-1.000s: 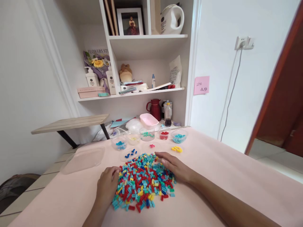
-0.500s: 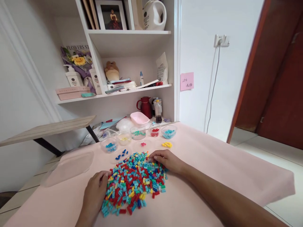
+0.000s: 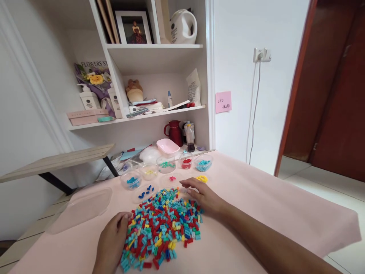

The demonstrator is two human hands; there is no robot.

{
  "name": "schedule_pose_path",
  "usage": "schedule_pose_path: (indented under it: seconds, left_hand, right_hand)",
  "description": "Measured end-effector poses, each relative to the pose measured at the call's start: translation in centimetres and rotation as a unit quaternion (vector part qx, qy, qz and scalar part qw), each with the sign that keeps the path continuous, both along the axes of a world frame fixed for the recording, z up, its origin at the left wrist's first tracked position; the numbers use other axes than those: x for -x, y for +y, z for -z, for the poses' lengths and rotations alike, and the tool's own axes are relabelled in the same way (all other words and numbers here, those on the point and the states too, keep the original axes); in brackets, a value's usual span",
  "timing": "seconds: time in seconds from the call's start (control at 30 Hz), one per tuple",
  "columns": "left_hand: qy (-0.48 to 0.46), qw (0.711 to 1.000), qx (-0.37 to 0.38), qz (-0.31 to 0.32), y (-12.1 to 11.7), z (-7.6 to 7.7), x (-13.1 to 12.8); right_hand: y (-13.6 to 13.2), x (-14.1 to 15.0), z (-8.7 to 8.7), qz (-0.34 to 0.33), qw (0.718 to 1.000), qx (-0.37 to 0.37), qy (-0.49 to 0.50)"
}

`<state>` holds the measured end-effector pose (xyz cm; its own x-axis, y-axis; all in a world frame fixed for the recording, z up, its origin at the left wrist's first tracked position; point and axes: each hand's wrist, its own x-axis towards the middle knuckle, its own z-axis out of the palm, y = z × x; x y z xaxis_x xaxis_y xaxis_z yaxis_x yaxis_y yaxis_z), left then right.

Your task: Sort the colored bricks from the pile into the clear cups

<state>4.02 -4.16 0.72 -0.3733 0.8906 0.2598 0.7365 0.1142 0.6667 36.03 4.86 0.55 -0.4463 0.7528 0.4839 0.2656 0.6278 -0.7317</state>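
Observation:
A heap of small toy building bricks (image 3: 162,224) in red, turquoise, yellow, green and blue lies on the pink-covered table. My left hand (image 3: 112,236) rests against the heap's left edge, fingers curled and thumb close to them; whether a brick is between them is hidden. Over the heap's far right edge, my right hand (image 3: 203,196) has its fingers stretched forward and its thumb apart, with no brick visible in it. Just beyond its fingertips are a lid with pink pieces (image 3: 172,178) and some yellow pieces (image 3: 202,178). Dark blue bricks (image 3: 146,192) lie on another clear lid.
Clear tubs stand in a row behind: blue bricks (image 3: 132,182), pale yellow (image 3: 149,172), green (image 3: 167,164), red (image 3: 186,163) and turquoise (image 3: 203,165). A large clear lid (image 3: 82,209) lies at left. Behind are a pink basin (image 3: 167,146), a red jug (image 3: 174,133) and a bottle (image 3: 190,139).
The view has turned right. My right hand's fingers, bent into the heap half a second ago, are now raised and straighter, thumb apart. My left hand stays at the heap's left edge.

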Motion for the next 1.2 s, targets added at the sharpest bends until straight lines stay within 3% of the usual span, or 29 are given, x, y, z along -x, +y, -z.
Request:
schedule_pose_path:
  seconds: [0.2,0.43,0.7,1.2]
  left_hand:
    - [-0.024,1.000,-0.002,0.002,0.0,0.3,0.1]
    - [-0.052,0.999,-0.003,0.000,0.1,0.6,0.2]
    - [-0.056,0.998,0.002,0.003,0.1,0.5,0.1]
    - [-0.060,0.998,0.012,0.002,0.2,0.6,0.1]
  right_hand:
    - [0.2,0.2,0.4,-0.005,0.997,0.077,0.008]
    - [0.9,-1.6,-0.6,0.015,0.996,0.092,0.002]
    - [0.4,-1.3,-0.8,-0.018,0.995,-0.006,-0.095]
    - [0.4,-1.6,0.0,-0.043,0.985,-0.003,-0.166]
